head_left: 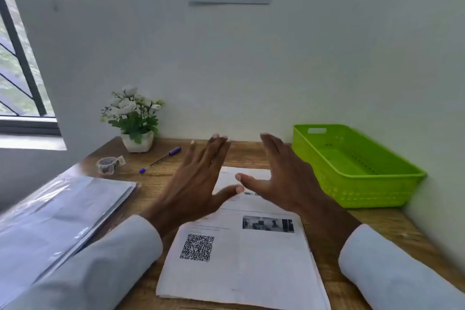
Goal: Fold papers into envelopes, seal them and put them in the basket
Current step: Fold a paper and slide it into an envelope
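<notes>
A stack of printed papers (251, 259) with a QR code and a small photo lies flat in the middle of the wooden desk. My left hand (198, 181) and my right hand (284, 178) hover above its far half, fingers spread, palms facing each other, thumbs nearly touching, holding nothing. A pile of white envelopes in clear plastic (55, 219) lies to the left. The green plastic basket (392, 199) stands at the right against the wall with nothing visible inside.
A roll of clear tape (108, 165) and a blue pen (161, 158) lie at the back left. A small pot of white flowers (134, 118) stands by the wall. The wall closes off the desk at the back and right.
</notes>
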The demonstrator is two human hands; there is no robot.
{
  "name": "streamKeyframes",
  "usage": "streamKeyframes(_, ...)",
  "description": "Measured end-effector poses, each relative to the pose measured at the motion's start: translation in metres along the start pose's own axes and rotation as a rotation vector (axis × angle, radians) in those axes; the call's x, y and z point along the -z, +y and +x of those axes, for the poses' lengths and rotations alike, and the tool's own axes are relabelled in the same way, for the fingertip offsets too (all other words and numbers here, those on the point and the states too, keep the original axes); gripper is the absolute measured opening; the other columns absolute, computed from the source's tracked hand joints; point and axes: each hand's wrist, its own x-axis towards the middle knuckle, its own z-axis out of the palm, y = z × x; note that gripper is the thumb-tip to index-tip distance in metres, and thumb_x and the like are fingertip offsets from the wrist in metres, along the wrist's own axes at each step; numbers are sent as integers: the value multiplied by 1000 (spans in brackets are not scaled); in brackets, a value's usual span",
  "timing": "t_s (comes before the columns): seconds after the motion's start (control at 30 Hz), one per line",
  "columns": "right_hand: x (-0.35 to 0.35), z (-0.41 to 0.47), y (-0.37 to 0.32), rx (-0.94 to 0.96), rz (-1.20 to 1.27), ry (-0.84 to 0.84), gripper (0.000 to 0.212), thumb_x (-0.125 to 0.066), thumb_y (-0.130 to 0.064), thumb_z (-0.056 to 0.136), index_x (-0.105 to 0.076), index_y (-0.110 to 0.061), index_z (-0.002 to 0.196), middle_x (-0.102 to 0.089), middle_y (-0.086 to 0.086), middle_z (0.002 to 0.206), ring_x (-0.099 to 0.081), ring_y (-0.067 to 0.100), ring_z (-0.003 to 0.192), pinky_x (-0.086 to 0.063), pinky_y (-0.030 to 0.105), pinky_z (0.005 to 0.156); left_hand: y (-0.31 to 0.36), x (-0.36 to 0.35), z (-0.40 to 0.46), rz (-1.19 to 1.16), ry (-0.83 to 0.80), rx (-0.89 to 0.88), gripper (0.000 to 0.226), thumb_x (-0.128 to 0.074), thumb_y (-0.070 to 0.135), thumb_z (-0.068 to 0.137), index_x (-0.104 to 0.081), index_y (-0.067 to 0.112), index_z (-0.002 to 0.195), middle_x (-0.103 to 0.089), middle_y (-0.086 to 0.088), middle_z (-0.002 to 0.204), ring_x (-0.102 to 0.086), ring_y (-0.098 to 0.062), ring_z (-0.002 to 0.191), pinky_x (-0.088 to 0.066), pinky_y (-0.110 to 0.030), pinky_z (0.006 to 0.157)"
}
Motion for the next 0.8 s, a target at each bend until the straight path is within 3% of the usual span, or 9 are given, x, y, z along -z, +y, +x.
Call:
streamKeyframes(0.07,-1,-7,0,-56,-66,2,83,-42,-88,68,-53,-26,122,-63,-4,122,-64,17,101,-40,26,65,1,-6,-6,-46,-110,54,103,-26,85,82,-15,12,154,-17,-4,161,-16,-20,148,-26,-55,115)
streamKeyframes(0.1,-3,-10,1,-75,-104,-34,83,-40,-90,66,-56,-27,118,-65,-5,118,-66,18,96,-37,25,63,1,-11,-11,-45,-138,84,108,-26,89,77,-13,14,154,-16,-2,161,-19,-19,147,-29,-53,113)
streamKeyframes(0.17,-7,-16,6,-117,-136,-155,92,-36,-94,61,-57,-26,120,-63,-5,122,-65,19,100,-35,28,65,1,-21,-20,-84,-177,139,111,-26,94,71,-12,19,151,-18,2,159,-28,-18,142,-38,-46,107)
streamKeyframes(0.27,-11,-18,10,-138,-123,-294,98,-36,-96,58,-53,-26,125,-59,-6,125,-60,19,108,-44,33,75,-3,-25,-22,-149,-191,195,109,-24,96,68,-12,23,148,-23,7,154,-37,-15,135,-45,-36,94)
streamKeyframes(0.47,-19,-19,7,-116,-139,-370,96,-33,-96,59,-53,-27,124,-58,-7,119,-56,19,107,-47,37,80,-4,-30,-22,-181,-249,254,112,-24,96,67,-17,21,151,-21,8,155,-31,-13,138,-43,-37,100)
streamKeyframes(0.67,-22,-13,4,-162,-103,-420,103,-33,-96,56,-51,-28,130,-55,-6,128,-52,19,113,-48,38,87,-3,-33,-18,-365,-171,319,110,-51,91,58,-28,31,147,-21,13,150,-27,-10,136,-40,-33,101)
streamKeyframes(0.8,-24,-12,5,-163,-75,-427,97,-36,-97,59,-52,-29,127,-54,-8,128,-50,17,112,-48,38,84,-5,-33,-16,-452,-92,366,102,-70,76,57,-37,31,143,-22,12,148,-28,-9,132,-37,-32,103)
